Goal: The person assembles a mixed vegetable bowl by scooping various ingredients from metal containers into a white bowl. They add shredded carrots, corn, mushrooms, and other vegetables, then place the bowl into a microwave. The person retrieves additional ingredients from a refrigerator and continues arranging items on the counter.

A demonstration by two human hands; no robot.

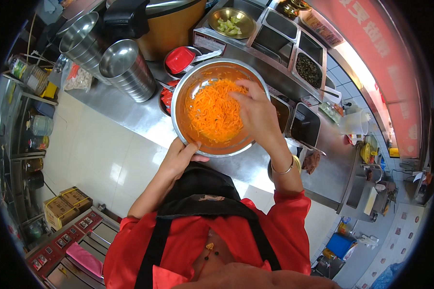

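Note:
A large metal bowl (pixel 178 127) is tilted toward me over the counter. Shredded carrot (pixel 214 113), bright orange, is heaped inside it. My left hand (pixel 181 156) holds the bowl by its near left rim, thumb over the edge and fingers underneath. Over the right side of the bowl reaches my right hand (pixel 255 108), its fingers bent and apart at the edge of the carrot heap. No shreds show clearly between those fingers, and their undersides are hidden.
Stacked metal cups (pixel 125 65) stand left of the bowl. Behind it are a red scoop (pixel 180 59) and a large pot (pixel 171 31). A dish of cut green vegetable (pixel 231 24) rests by metal food pans (pixel 275 41). Cardboard boxes (pixel 65 207) sit on the left.

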